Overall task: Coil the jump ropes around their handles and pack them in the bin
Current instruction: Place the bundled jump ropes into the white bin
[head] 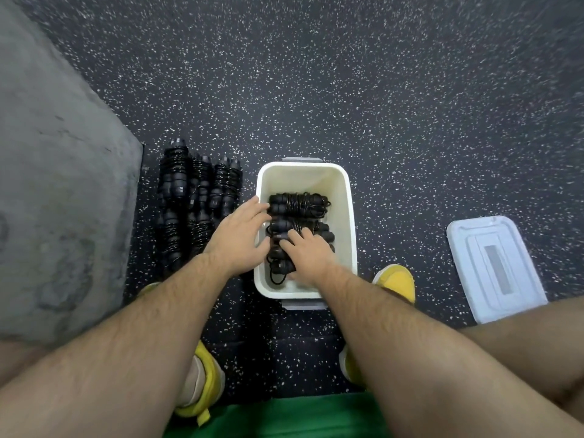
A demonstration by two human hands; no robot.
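The bin (343, 197) is one white, open-topped tub standing on the floor (410, 105) directly in front of the person, with a grey latch at its far end and another at its near end. Coiled jump ropes (298, 203) lie crosswise inside it, black cord wound around black handles. Two bundles show plainly in the far half. At least one more lies under the right hand, and the exact count there cannot be told.

Just left of the bin, more wound ropes (199, 191) are stacked on the floor. Three sit side by side in the far row with further ones nearer the person, too dark to count.

The left hand (240, 235) reaches across the bin's left rim with the palm down and the fingers straight and spread. Its fingertips are at the handle end of the farthest bundle, and it grips nothing.

The right hand (306, 251) is down inside the bin, lying on the nearer bundles with its fingers bent over them. Whether they close around a rope or only press on it cannot be told. Both forearms are bare and stretched forward.

One pale lid (496, 267) lies flat on the speckled floor well to the right. A grey slab (63, 184) covers the left side. Two yellow shoes (395, 281) flank the bin's near end, and green shorts (284, 415) show at the bottom edge.
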